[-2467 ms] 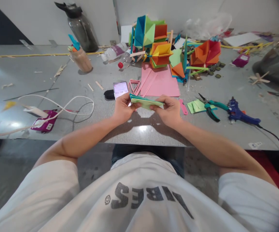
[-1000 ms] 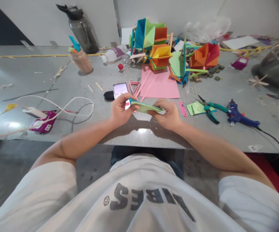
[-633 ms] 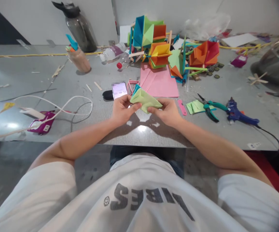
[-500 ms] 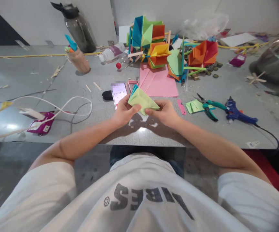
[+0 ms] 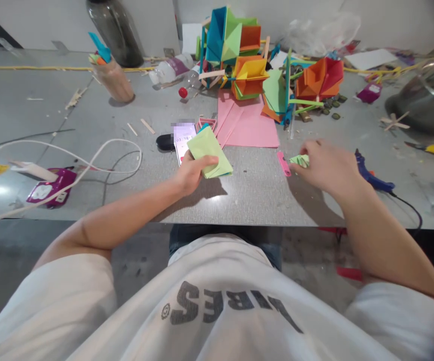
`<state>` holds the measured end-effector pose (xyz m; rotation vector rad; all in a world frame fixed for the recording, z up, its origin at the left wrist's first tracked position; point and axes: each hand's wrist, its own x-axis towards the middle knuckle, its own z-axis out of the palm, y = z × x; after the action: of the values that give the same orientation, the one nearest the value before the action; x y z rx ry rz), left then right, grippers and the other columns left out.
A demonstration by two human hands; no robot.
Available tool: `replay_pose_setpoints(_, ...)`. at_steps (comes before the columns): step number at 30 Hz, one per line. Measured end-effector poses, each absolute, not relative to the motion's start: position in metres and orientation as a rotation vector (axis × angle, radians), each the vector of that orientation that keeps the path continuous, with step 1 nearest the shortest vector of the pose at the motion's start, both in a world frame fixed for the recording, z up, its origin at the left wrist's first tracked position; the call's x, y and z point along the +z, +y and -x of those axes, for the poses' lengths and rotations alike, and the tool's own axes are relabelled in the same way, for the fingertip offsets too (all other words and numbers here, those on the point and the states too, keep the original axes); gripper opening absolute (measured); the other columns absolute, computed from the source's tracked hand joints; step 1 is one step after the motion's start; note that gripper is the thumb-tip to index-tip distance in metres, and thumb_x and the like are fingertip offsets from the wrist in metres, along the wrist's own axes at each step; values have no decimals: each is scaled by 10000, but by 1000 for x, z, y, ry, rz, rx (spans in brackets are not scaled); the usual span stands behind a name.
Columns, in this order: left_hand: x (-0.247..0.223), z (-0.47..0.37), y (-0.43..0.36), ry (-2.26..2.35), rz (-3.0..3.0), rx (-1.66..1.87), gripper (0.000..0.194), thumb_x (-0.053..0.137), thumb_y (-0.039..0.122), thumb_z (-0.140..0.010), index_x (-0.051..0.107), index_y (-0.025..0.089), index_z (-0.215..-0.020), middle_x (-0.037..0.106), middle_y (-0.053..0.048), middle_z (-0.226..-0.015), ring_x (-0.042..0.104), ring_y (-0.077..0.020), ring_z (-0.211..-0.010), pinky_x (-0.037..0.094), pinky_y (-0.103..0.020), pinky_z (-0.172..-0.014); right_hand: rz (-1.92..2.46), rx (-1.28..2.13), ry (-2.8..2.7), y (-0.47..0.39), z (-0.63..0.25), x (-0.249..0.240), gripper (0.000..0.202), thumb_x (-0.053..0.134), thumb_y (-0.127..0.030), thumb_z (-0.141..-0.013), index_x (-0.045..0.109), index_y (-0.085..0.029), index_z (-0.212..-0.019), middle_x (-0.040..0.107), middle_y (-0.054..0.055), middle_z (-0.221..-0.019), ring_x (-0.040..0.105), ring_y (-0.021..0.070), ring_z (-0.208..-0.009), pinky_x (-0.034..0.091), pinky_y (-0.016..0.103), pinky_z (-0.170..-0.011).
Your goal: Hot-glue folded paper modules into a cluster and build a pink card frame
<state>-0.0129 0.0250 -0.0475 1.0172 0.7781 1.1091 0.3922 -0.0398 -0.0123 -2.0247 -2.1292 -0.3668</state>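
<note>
My left hand is closed on a folded light-green paper, its thumb lying across the front. A blue edge shows at the top of that paper. My right hand hovers low over the right part of the table, back upward, above folded green papers. Its thumb and index finger are by the papers; the other fingers are hidden, so I cannot tell if it grips anything. The pliers seen there earlier are covered by this hand. A small pink strip lies just left of it.
A phone lies behind my left hand, pink sheets further back. Colourful paper structures stand at the rear. A blue glue gun is at right. A white cable and purple power strip lie left.
My right hand has let go of the folded paper and moved right, over the loose green papers and pliers. My left hand keeps the paper, now turned more upright. The view has shifted slightly.
</note>
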Motion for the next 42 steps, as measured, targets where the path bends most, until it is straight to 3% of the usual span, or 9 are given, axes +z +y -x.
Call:
replay_pose_setpoints(5, -48, 12, 22, 734, -1008, 1044, 603, 1074, 406, -616, 731, 239, -1083, 813, -76, -1054, 797, -274, -942, 701, -467, -847, 2074, -409, -2019, -68, -415, -27, 359, 821, -548, -1063, 788, -250, -1259, 803, 128, -878, 495, 222, -650, 379, 444, -722)
replay_pose_setpoints(8, -46, 12, 21, 739, -1014, 1035, 586, 1061, 402, -642, 726, 236, -1093, 811, -63, -1051, 804, -264, -935, 711, -459, -853, 2256, -331, -2015, -73, -407, -19, 302, 699, -317, -1087, 788, -239, -1366, 890, 188, -1155, 647, 264, -757, 422, 451, -782)
replay_pose_setpoints(12, -44, 12, 22, 752, -988, 1049, 614, 1067, 404, -632, 740, 228, -1120, 817, -75, -1082, 810, -267, -948, 715, -457, -855, 2133, -340, -2284, -77, -399, -11, 348, 620, -152, -1032, 860, -237, -1270, 837, 214, -1556, 796, 326, -1043, 498, 486, -932)
replay_pose_setpoints(18, -42, 11, 22, 761, -954, 1061, 647, 1070, 402, -596, 723, 240, -1118, 823, -71, -1098, 807, -265, -964, 691, -425, -827, 2040, -472, -2491, -83, -404, -10, 279, 644, -233, -1061, 883, -218, -1205, 889, 203, -1476, 819, 377, -1161, 517, 532, -1025)
replay_pose_setpoints(24, -43, 11, 23, 760, -958, 1053, 655, 1077, 422, -590, 718, 240, -1107, 821, -75, -1081, 822, -273, -961, 709, -446, -848, 1988, -400, -2477, -69, -406, -12, 194, 656, -182, -988, 810, -243, -887, 910, 191, -1161, 763, 335, -1028, 488, 529, -985)
replay_pose_setpoints(31, -35, 10, 19, 688, -1001, 963, 585, 980, 428, -686, 729, 236, -1178, 870, -127, -1076, 885, -401, -1083, 749, -550, -856, 1866, -464, -1864, -65, -410, -17, 103, 705, -252, -939, 731, -286, -845, 875, 242, -1344, 774, 440, -1253, 527, 630, -1092)
replay_pose_setpoints(35, -34, 9, 19, 668, -986, 969, 603, 892, 347, -687, 774, 239, -1268, 890, -114, -1137, 896, -399, -1080, 730, -515, -817, 1636, -426, -1493, -59, -405, -4, 167, 664, -410, -972, 581, -347, -842, 864, 264, -1105, 795, 409, -978, 587, 606, -861)
replay_pose_setpoints(38, -36, 10, 22, 631, -945, 946, 569, 878, 308, -672, 811, 240, -1233, 901, -128, -1170, 890, -399, -1083, 727, -515, -805, 1420, -346, -1381, -53, -384, 9, 250, 647, -576, -1051, 632, -341, -968, 859, 215, -1082, 734, 324, -749, 560, 534, -651)
replay_pose_setpoints(42, -34, 13, 19, 569, -867, 849, 505, 924, 296, -713, 831, 212, -1202, 902, -133, -1081, 869, -351, -1049, 745, -562, -938, 968, -460, -1462, -47, -337, 18, 205, 725, -526, -1104, 715, -324, -1068, 878, 165, -1012, 892, 382, -873, 654, 545, -691)
